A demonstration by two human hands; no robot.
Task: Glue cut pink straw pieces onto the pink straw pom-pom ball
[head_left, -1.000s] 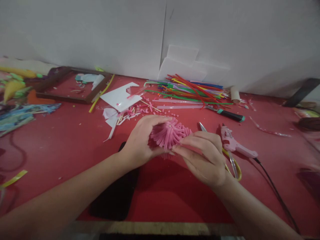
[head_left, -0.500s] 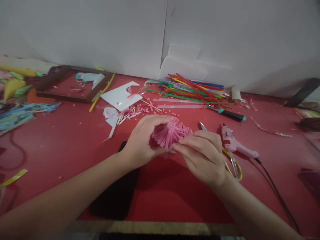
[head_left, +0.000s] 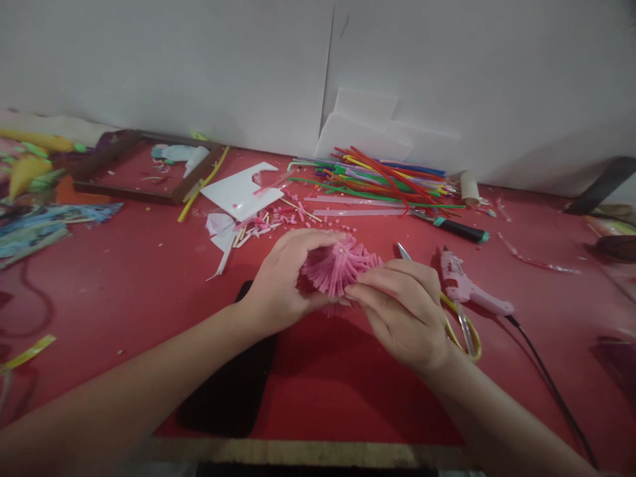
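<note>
A pink pom-pom-like piece, made of many short fuzzy strands fanning out from a pale centre, is held above the red table. My left hand curves around its left side, thumb and fingers gripping it. At its lower right edge, the fingertips of my right hand pinch one or more of the strands. Part of the piece is hidden behind the right fingers. Below my left wrist lies a black phone-like slab. Scissors with yellow handles rest partly under my right hand.
A pink glue gun with a black cord lies at right. Behind it are a utility knife and a pile of coloured pipe cleaners. Cut white paper, pink scraps and a brown frame lie towards the back left.
Very little differs. My right fingertips have shifted slightly along the lower edge of the pink piece; my left hand keeps its grip.
</note>
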